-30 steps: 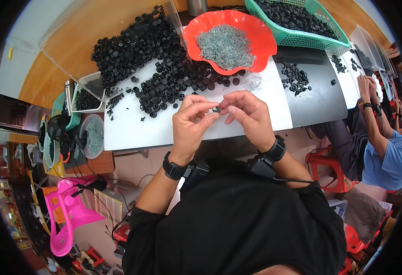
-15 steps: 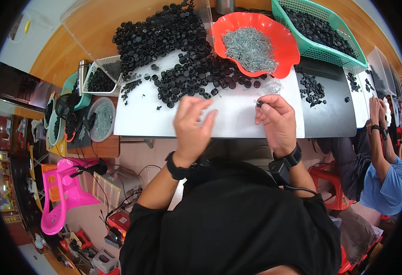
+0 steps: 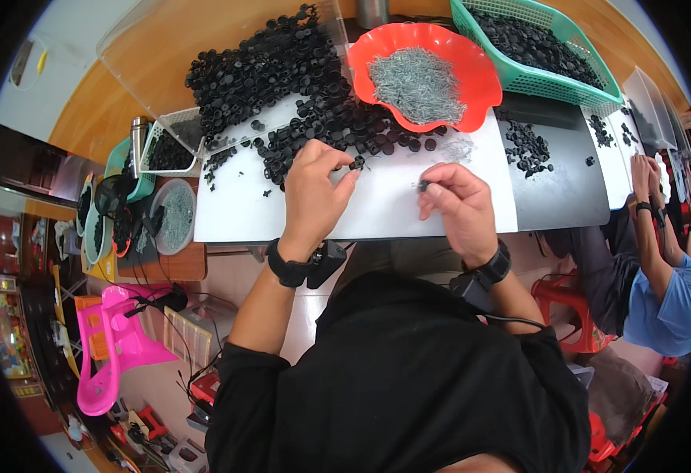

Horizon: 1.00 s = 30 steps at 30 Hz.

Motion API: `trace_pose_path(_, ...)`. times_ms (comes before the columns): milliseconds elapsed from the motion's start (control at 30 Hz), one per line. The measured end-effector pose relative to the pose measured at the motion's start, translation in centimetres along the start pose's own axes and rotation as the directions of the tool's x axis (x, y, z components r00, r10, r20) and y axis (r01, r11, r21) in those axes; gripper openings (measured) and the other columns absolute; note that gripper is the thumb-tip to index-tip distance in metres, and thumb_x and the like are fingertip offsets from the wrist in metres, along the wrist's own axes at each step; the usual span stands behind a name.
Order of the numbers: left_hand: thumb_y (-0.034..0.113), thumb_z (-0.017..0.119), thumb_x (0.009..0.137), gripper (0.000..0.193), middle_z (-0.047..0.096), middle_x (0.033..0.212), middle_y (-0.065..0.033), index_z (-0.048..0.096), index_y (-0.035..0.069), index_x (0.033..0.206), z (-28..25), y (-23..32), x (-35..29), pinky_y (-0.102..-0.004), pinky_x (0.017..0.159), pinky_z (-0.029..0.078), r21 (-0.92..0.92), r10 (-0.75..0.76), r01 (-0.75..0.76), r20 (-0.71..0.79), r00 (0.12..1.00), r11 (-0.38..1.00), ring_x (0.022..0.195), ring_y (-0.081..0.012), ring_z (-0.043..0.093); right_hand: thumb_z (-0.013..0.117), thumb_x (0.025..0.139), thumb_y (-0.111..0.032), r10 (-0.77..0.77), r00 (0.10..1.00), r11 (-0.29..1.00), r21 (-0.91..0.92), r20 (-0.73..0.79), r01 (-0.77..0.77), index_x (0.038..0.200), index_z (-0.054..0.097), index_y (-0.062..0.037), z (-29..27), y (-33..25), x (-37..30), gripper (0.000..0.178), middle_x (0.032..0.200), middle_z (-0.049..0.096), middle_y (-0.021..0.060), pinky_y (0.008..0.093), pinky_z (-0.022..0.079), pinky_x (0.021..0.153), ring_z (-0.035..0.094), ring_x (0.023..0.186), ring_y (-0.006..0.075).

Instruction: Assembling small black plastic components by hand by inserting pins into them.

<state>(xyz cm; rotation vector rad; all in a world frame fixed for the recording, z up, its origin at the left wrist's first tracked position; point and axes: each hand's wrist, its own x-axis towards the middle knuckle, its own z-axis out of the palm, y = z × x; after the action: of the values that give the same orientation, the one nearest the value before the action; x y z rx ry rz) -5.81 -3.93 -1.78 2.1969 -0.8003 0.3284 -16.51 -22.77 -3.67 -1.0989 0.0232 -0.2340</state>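
My left hand (image 3: 314, 189) is at the near edge of a loose spread of round black plastic caps (image 3: 306, 130), its thumb and forefinger closed on one small black cap (image 3: 358, 163). A thin, wire-like bit shows beside that cap. To its right, over the white work surface (image 3: 392, 213), my right hand (image 3: 462, 209) pinches a small black plastic piece (image 3: 423, 186) between thumb and fingertips. The finer shape of that piece is too small to make out. Beyond my right hand a red scalloped bowl (image 3: 483, 87) holds many small silvery screws or pins (image 3: 416, 83).
A clear bin (image 3: 144, 47) lies tipped with black caps spilling out. A green basket (image 3: 534, 79) of black parts stands at the far right. Scattered black pieces (image 3: 528, 148) lie on a dark mat (image 3: 566, 201). Another person's hands (image 3: 646, 175) work at the right.
My left hand has moved forward to the caps and closed on one. My right hand keeps its pinch on the small black piece. The view has shifted slightly.
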Motion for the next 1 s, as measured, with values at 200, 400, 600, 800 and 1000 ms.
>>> trace_pose_path(200, 0.002, 0.071, 0.071, 0.017, 0.065, 0.082, -0.0060, 0.064, -0.001, 0.086, 2.0, 1.3, -1.6, -0.0231, 0.063, 0.049, -0.596, -0.191, 0.241, 0.147, 0.970, 0.766, 0.069, -0.0105, 0.061, 0.052, 0.091, -0.005, -0.075, 0.994, 0.997, -0.029, 0.079, 0.077, 0.101, 0.054, 0.0032, 2.4, 0.2, 0.6, 0.013, 0.097, 0.063, 0.0121, 0.0245, 0.051, 0.063, 0.061, 0.079, 0.0141)
trace_pose_path(400, -0.003, 0.065, 0.079, 0.015, 0.065, 0.093, -0.0100, 0.061, -0.004, 0.093, 2.3, 2.6, -1.8, -0.0245, 0.071, 0.051, -0.758, -0.141, 0.195, 0.137, 0.981, 0.622, 0.079, -0.0122, 0.062, 0.051, 0.091, -0.006, -0.110, 0.991, 0.993, -0.042, 0.071, 0.113, 0.101, 0.054, 0.0035, 1.8, 0.1, 0.7, 0.013, 0.097, 0.063, 0.0122, 0.0252, 0.051, 0.064, 0.062, 0.082, 0.0154)
trace_pose_path(600, -0.006, 0.059, 0.083, 0.017, 0.064, 0.097, -0.0133, 0.057, -0.005, 0.100, 1.8, 2.7, -1.9, -0.0272, 0.075, 0.053, -0.860, -0.077, 0.236, 0.225, 0.971, 0.452, 0.086, -0.0160, 0.064, 0.051, 0.091, -0.006, -0.058, 0.997, 0.997, 0.047, 0.055, 0.056, 0.101, 0.054, 0.0037, 1.7, -0.2, 0.8, 0.014, 0.096, 0.063, 0.0135, 0.0271, 0.053, 0.066, 0.064, 0.082, 0.0173)
trace_pose_path(800, -0.001, 0.061, 0.084, 0.024, 0.063, 0.100, -0.0138, 0.057, -0.005, 0.107, 2.0, 1.3, -2.3, -0.0283, 0.077, 0.053, -0.888, -0.150, 0.425, 0.403, 0.903, 0.174, 0.087, -0.0186, 0.064, 0.054, 0.090, -0.004, -0.082, 0.996, 0.992, 0.099, 0.022, 0.080, 0.099, 0.054, 0.0037, 2.0, -0.2, 0.7, 0.012, 0.090, 0.062, 0.0109, 0.0266, 0.053, 0.063, 0.063, 0.078, 0.0158)
trace_pose_path(1000, 0.002, 0.063, 0.083, 0.023, 0.064, 0.100, -0.0136, 0.060, -0.003, 0.105, 2.5, 0.4, -2.6, -0.0260, 0.074, 0.051, -0.889, -0.134, 0.452, 0.458, 0.879, -0.072, 0.081, -0.0160, 0.061, 0.058, 0.087, -0.002, -0.054, 0.998, 0.997, -0.060, 0.034, 0.055, 0.096, 0.055, 0.0032, 2.4, -0.4, 0.2, 0.011, 0.083, 0.060, 0.0067, 0.0229, 0.052, 0.055, 0.060, 0.068, 0.0100)
